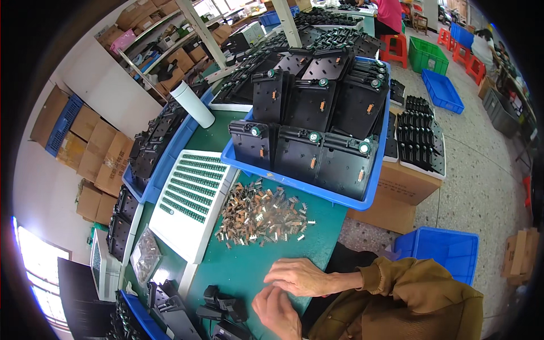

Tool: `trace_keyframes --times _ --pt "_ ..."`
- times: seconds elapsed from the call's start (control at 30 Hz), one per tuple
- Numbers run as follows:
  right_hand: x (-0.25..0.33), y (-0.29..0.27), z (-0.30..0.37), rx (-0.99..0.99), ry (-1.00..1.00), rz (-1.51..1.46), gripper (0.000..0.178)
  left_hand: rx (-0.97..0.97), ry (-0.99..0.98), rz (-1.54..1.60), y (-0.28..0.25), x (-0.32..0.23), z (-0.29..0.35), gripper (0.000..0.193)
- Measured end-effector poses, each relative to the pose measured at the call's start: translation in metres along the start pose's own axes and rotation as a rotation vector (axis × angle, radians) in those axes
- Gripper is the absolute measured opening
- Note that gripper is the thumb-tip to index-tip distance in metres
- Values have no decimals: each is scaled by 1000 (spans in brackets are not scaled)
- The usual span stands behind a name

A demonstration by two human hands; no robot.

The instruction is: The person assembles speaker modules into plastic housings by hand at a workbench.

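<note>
Over the near edge of the green table, my right hand [298, 277] is closed, its fingers bent and pressed together. Just below it, my left hand [276, 313] is also closed, and the fingertips of both hands meet. What they pinch, if anything, is hidden behind the fingers. Beyond the hands lies a heap of small brown and silver connector parts [260, 215]. To the left of my left hand is a black device with a cable [224, 306]. A white tray [195, 226] with rows of small green-and-black parts sits left of the heap.
A blue crate [371, 190] of black panels stands past the heap. A white cylinder [192, 105] and a clear plastic bag [146, 255] are at left. An empty-looking blue bin [439, 249] is on the floor at right. A person in pink [388, 14] is far off.
</note>
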State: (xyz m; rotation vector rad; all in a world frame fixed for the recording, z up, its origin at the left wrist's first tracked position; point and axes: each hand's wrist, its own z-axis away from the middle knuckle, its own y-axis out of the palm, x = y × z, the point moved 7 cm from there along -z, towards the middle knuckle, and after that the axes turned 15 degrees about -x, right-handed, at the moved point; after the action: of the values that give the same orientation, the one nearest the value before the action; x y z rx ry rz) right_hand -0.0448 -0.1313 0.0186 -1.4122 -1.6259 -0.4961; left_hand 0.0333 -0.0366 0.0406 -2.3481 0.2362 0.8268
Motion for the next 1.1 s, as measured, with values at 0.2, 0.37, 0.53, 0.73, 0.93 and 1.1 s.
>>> trace_keyframes --times 0.2,0.37,0.53,0.73,0.93,1.1 --pt "0 2 2 0 -29 -11 22 -3 30 -11 -1 -1 0 15" --pt "0 3 3 14 -26 -19 24 5 32 -10 -1 0 1 15" --pt "0 1 4 3 -16 -29 22 29 37 -30 0 -2 1 15" --pt "0 4 1 39 -27 -8 21 20 69 -15 0 1 0 18" --pt "-2 4 2 -4 -35 -22 18 33 55 -7 2 0 2 19" --pt "-2 4 2 -19 -30 -45 15 22 75 -29 2 1 3 19"
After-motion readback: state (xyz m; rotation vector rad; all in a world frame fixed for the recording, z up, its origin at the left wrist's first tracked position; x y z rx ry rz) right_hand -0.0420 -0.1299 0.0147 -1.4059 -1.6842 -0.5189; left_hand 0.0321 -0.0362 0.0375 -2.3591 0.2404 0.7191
